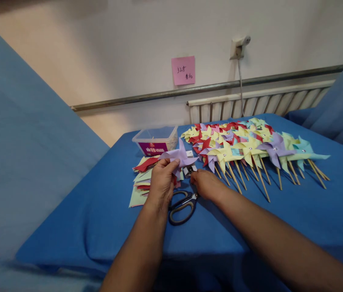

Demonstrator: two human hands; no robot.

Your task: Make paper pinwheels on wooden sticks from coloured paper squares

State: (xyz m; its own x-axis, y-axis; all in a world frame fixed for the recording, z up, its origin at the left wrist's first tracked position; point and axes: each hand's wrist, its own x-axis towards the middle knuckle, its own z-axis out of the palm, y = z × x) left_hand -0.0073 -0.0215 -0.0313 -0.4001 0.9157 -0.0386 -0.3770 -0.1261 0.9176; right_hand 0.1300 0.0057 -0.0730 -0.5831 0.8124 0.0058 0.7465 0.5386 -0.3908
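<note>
Between the thumb and fingers of my left hand [163,178] is a purple paper pinwheel [178,156], its blades folded in and no stick visible on it. My right hand [204,183] reaches down at a small open box [189,171] with dark, shiny little pieces inside; its fingertips are at the box edge and partly hidden, so I cannot tell whether they grip a piece. Scissors [183,209] with dark handles lie just below, between my two hands. Left of my left hand, a stack of coloured paper [139,196] sits partly under cut red and pale sheets.
A clear plastic tub [156,134] with a purple label stands behind the paper. Many finished pinwheels [250,148] on wooden sticks lie piled at the right of the blue-covered table [98,227]. Behind are a radiator [265,101], a wall pipe [147,96] and a plugged-in cord [241,81].
</note>
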